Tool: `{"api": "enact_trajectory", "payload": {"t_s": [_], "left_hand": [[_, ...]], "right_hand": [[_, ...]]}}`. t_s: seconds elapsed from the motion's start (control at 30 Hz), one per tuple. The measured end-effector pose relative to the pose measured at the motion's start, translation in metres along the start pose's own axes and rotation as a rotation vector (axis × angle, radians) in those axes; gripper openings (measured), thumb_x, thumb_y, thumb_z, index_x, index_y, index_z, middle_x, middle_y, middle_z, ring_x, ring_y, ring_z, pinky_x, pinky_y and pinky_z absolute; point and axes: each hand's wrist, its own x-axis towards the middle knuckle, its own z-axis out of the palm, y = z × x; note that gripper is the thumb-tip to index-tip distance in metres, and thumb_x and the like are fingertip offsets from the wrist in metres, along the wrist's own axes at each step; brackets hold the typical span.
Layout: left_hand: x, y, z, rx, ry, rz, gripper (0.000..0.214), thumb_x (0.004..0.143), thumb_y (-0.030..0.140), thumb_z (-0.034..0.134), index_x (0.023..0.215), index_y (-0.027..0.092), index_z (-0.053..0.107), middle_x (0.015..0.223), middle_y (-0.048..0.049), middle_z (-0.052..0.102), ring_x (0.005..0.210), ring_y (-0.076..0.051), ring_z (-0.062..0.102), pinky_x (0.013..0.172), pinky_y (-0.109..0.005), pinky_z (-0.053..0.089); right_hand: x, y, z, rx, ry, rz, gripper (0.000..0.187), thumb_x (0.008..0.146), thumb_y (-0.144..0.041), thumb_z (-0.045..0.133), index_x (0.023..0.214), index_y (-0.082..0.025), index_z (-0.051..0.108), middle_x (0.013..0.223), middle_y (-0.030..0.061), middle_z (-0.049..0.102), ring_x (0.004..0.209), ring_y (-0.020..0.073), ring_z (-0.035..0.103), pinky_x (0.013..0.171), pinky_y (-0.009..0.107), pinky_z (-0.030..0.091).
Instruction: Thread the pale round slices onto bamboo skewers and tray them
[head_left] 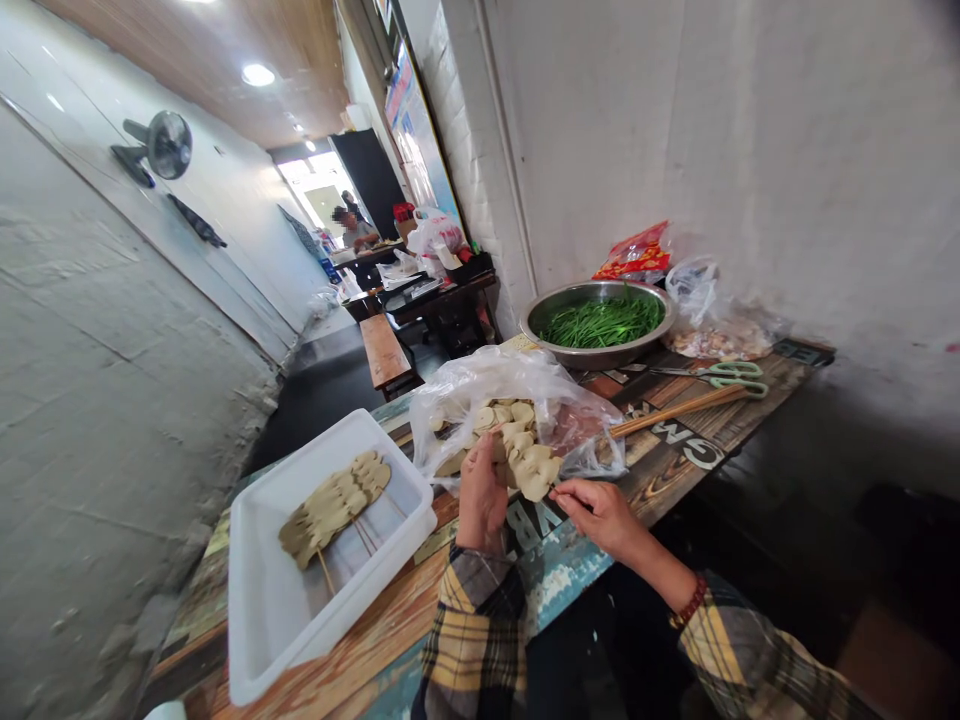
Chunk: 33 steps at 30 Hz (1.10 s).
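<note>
My left hand (pixel 482 492) is closed around the far side of a skewer of thin tan slices (pixel 534 470). Its near end is pinched between the fingertips of my right hand (pixel 600 512); most of the stick is hidden by the slices. Just behind, a clear plastic bag (pixel 480 375) lies spread with more loose tan slices (pixel 501 412) in its mouth. To the left, a white plastic tub (pixel 259 590) holds several finished-looking skewers (pixel 334 505) laid side by side, their sticks pointing toward me. A bundle of bare wooden skewers (pixel 675 408) lies right of the bag.
Green-handled scissors (pixel 739 378) lie by the bare skewers. At the wall stand a steel bowl (pixel 534 325) of cut green stalks (pixel 600 322), a tied plastic bag (pixel 720 335) and a red packet (pixel 636 252). A wooden bench (pixel 385 350) and a seated person (pixel 358 232) are farther back.
</note>
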Motion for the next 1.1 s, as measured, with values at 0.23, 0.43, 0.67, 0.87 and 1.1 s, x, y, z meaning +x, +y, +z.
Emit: {"api": "enact_trajectory", "payload": {"t_s": [0.23, 0.43, 0.67, 0.87, 1.1], "left_hand": [[0.000, 0.003, 0.000, -0.082, -0.063, -0.086, 0.040, 0.080, 0.047, 0.065, 0.107, 0.017, 0.067, 0.106, -0.0080, 0.070, 0.100, -0.020, 0.065, 0.085, -0.029, 0.050], [-0.003, 0.003, 0.002, -0.135, -0.158, -0.151, 0.041, 0.078, 0.052, 0.064, 0.099, 0.017, 0.067, 0.096, -0.0080, 0.072, 0.092, -0.022, 0.067, 0.081, -0.033, 0.052], [-0.002, -0.009, 0.005, -0.064, -0.187, -0.173, 0.018, 0.068, 0.022, 0.078, 0.083, 0.016, 0.068, 0.079, -0.0023, 0.071, 0.070, -0.015, 0.066, 0.076, -0.030, 0.052], [-0.001, -0.009, 0.005, -0.053, -0.115, -0.185, 0.023, 0.063, 0.022, 0.081, 0.080, 0.014, 0.068, 0.076, -0.0030, 0.070, 0.065, -0.013, 0.063, 0.066, -0.026, 0.050], [0.004, -0.014, -0.001, -0.039, -0.086, -0.070, 0.025, 0.062, 0.020, 0.081, 0.082, 0.016, 0.066, 0.078, -0.0001, 0.068, 0.066, -0.010, 0.061, 0.066, -0.022, 0.047]], "right_hand": [[0.000, 0.004, -0.001, 0.058, 0.018, 0.025, 0.023, 0.088, -0.031, 0.055, 0.090, -0.017, 0.072, 0.069, 0.0036, 0.071, 0.059, 0.0149, 0.062, 0.056, 0.024, 0.047], [0.001, 0.004, -0.006, 0.261, 0.053, 0.158, 0.034, 0.088, -0.045, 0.054, 0.090, -0.015, 0.071, 0.046, -0.0047, 0.050, 0.038, 0.0089, 0.042, 0.039, 0.020, 0.034], [0.003, -0.001, -0.007, 0.258, 0.067, 0.169, 0.033, 0.088, -0.044, 0.054, 0.086, -0.016, 0.072, 0.047, -0.0049, 0.049, 0.038, 0.0086, 0.038, 0.040, 0.021, 0.033], [0.002, 0.002, -0.005, 0.238, 0.083, 0.159, 0.031, 0.089, -0.042, 0.054, 0.085, -0.016, 0.071, 0.048, -0.0050, 0.046, 0.041, 0.0090, 0.039, 0.040, 0.021, 0.031], [0.003, -0.002, -0.005, 0.213, 0.082, 0.133, 0.030, 0.089, -0.041, 0.054, 0.087, -0.015, 0.070, 0.047, -0.0050, 0.048, 0.040, 0.0096, 0.044, 0.041, 0.021, 0.035]]}}
